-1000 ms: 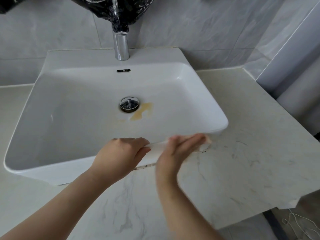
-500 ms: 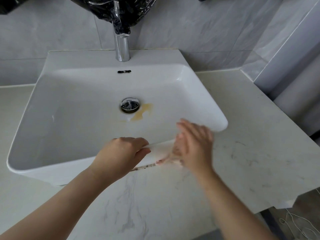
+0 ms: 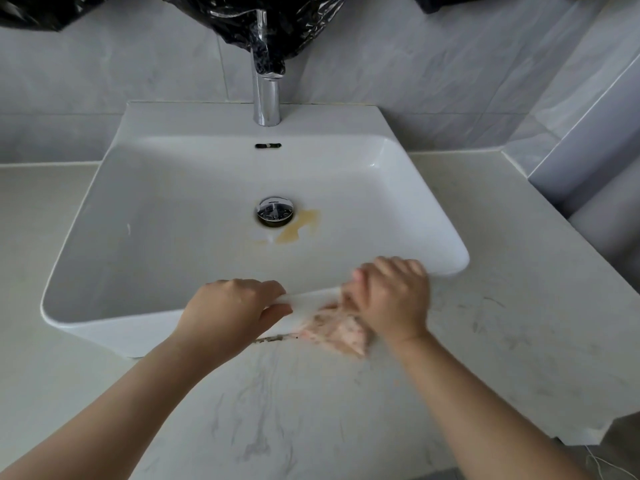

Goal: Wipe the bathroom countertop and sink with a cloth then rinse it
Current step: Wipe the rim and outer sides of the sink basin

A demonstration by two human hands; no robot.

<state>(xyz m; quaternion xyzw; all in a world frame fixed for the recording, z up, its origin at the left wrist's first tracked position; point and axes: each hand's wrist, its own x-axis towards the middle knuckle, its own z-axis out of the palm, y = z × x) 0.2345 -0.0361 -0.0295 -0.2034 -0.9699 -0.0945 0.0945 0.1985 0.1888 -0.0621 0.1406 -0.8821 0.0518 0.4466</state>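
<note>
- Pink, speckled cloth (image 3: 332, 332) bunched low against the front outer wall of the white sink (image 3: 145, 327), right at the seam with the bench (image 3: 277, 410); blurred, so folds hard to read.
- Right hand (image 3: 393, 299) curled round the cloth's upper part, knuckles up near the rim; left hand (image 3: 235, 306) hooked over the front rim, fingers curled inside, thumb outside, gripping as a brace.
- Dark grime line (image 3: 277, 338) along the sink's foot, just left of the cloth; likely to be smeared across the pale bench rather than lifted, if swept too fast or with an already soiled fold.
- Yellow-brown stain (image 3: 299, 226) beside the drain (image 3: 275, 211), apparently untouched; easy to spread, or to foul further, if wiped with a dirty cloth before any rinse.
- Grey scuffs on the bench to the right; easily missed with attention kept on the seam.
- Tap (image 3: 266, 95) partly wrapped in black plastic (image 3: 277, 36); handle hidden, so possibly some fumbling at the rinse; impossible to tell how to turn it on.
</note>
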